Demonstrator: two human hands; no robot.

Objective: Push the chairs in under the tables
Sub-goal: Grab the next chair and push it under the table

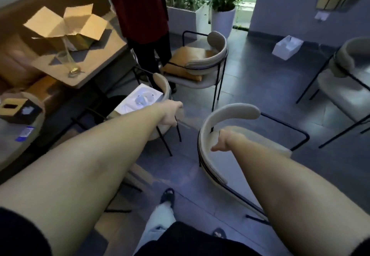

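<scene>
My left hand point(170, 113) grips the curved beige backrest of a chair point(163, 84) that stands beside the grey table point(104, 55) at the left; a white box point(138, 100) lies on its seat. My right hand point(221, 141) reaches into a second beige chair point(234, 115) in the middle of the floor; its fingers are hidden behind the wrist, only the thumb shows. A third chair point(208, 61), carrying an orange cushion, stands further back. A fourth chair point(344, 71) is at the right edge.
A person in a dark red top point(138, 9) stands between the table and the third chair. An open cardboard box point(66, 23) sits on the table. White planters point(222, 21) stand at the back, and a white box point(287, 47) lies on the tiled floor.
</scene>
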